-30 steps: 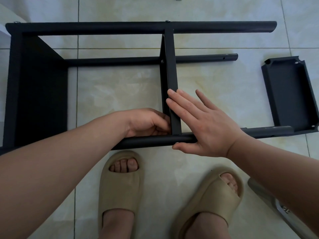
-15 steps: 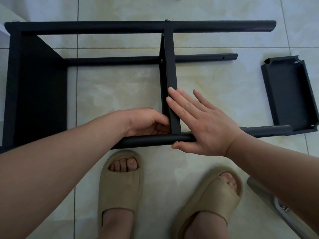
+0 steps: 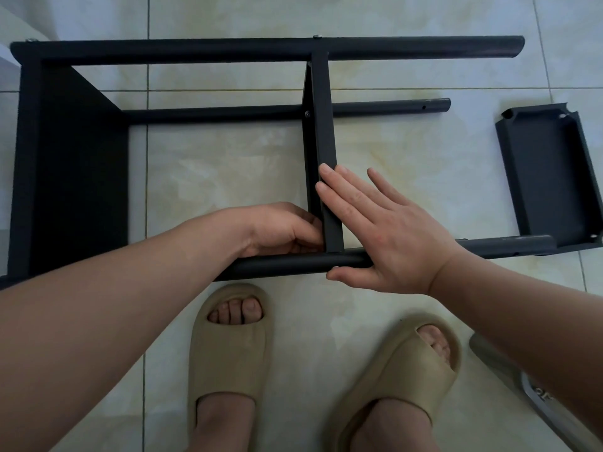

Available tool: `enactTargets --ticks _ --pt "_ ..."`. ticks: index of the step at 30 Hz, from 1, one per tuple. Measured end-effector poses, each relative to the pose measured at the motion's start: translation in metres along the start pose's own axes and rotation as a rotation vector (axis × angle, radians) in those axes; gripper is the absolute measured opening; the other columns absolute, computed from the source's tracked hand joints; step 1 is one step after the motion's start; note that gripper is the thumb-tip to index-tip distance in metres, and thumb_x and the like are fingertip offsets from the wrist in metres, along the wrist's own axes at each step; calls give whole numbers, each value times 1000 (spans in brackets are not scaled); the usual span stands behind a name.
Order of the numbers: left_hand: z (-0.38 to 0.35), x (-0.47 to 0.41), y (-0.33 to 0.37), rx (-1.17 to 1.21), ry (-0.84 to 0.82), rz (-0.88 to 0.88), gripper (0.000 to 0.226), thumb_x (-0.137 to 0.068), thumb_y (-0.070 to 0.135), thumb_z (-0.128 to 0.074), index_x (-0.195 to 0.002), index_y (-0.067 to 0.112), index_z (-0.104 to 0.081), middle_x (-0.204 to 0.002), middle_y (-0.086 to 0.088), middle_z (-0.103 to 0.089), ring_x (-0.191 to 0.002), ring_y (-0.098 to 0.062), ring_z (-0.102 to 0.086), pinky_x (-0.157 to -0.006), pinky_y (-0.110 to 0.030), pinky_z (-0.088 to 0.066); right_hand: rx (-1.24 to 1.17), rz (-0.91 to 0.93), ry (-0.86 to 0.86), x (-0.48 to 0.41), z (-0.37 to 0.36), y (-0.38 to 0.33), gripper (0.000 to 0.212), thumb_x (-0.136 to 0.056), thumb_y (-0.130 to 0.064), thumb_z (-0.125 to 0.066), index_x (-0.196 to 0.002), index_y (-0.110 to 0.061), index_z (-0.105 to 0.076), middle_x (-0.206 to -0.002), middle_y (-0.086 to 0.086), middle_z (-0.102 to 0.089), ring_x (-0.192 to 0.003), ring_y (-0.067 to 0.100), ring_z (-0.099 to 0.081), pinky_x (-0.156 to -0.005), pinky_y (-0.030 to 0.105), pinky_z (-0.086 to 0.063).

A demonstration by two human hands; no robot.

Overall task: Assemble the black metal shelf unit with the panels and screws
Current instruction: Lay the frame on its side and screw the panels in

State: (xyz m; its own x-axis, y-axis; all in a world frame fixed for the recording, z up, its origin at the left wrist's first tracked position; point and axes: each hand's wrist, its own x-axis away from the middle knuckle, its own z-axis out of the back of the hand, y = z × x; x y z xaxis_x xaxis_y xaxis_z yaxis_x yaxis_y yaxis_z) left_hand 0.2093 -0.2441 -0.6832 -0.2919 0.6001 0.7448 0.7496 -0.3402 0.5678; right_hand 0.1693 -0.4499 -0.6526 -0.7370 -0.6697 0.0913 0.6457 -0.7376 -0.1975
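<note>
Black shelf frame (image 3: 261,50) lies on its side on the tiled floor (image 3: 228,177), just past two beige slides (image 3: 231,347). The middle panel (image 3: 321,125) stands across the tubes. The right hand (image 3: 388,236) is flat, fingers straight, pressed to its right face and resting on the near tube (image 3: 284,265). The left hand (image 3: 280,230) is curled at the panel's foot, can't tell if it's pinching anything. Three tubes show, open ends pointing right over open floor. Three panels: end panel (image 3: 75,164) at left, the middle one, and a loose panel (image 3: 548,171) at right touching the near tube.
</note>
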Motion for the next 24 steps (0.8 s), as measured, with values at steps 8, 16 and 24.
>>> enactTargets --ticks 8,16,24 --pt "-2 6 3 73 6 -11 14 -92 -9 -52 -96 1 -61 -81 -14 -66 -73 -23 -66 -73 -31 -54 4 1 -1 -1 0 1 99 -92 -72 -42 -160 -5 -20 -169 10 -10 -157 26 -10 -124 54 -19" --pt "-6 7 6 -54 81 -62 10 -90 -6 -55 -90 0 -63 -78 -15 -62 -66 -21 -61 -65 -28 -50 -4 -3 6 0 1 1 99 -91 -72 -44 -160 -5 -22 -169 9 -11 -156 25 -11 -124 54 -20" --pt "-4 10 12 -147 125 -56 12 -89 -6 -57 -87 2 -65 -71 -9 -62 -60 -16 -60 -60 -25 -49 121 16 48 -6 3 2 98 -92 -75 -38 -158 -4 -26 -167 11 -17 -155 26 -20 -122 61 -18"
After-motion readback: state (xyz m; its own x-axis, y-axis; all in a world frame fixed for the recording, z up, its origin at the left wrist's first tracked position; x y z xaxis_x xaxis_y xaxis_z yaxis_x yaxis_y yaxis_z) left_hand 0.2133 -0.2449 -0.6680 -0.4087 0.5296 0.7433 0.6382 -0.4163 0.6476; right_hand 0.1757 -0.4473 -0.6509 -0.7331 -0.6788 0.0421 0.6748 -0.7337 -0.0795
